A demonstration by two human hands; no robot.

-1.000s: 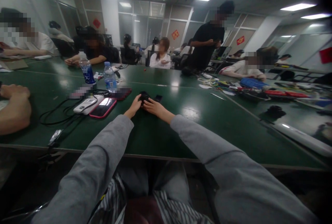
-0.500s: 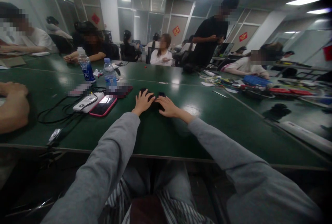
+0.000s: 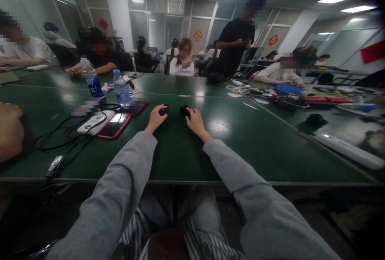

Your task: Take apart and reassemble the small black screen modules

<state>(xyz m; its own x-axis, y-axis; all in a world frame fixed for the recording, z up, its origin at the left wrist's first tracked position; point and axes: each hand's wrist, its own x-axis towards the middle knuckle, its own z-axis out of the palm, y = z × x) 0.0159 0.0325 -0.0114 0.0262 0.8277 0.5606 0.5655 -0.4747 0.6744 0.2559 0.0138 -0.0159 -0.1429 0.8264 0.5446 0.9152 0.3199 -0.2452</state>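
My left hand [image 3: 156,118] rests on the green table [image 3: 177,147], fingers curled round a small black object [image 3: 164,110] whose kind I cannot make out. A short gap to the right, a small black box-shaped object [image 3: 184,110] lies in the grip of my right hand [image 3: 195,119], thumb on its near side and fingers over its right side. Both objects are low, at or just above the tabletop. Left of my left hand lie a phone with a pink edge [image 3: 114,126] and a white power bank [image 3: 94,123].
Beyond the phone stand a clear water bottle [image 3: 121,90] and a blue-labelled bottle [image 3: 93,81]. Black cables [image 3: 54,131] loop at left, near another person's arm [image 3: 10,131]. Tools and a blue pouch [image 3: 288,88] crowd the right, behind a long white bar [image 3: 349,151].
My hands were close together with fingers spread over the dark objects. Now they have moved apart, each closed on one black object. The view has shifted slightly to the right.
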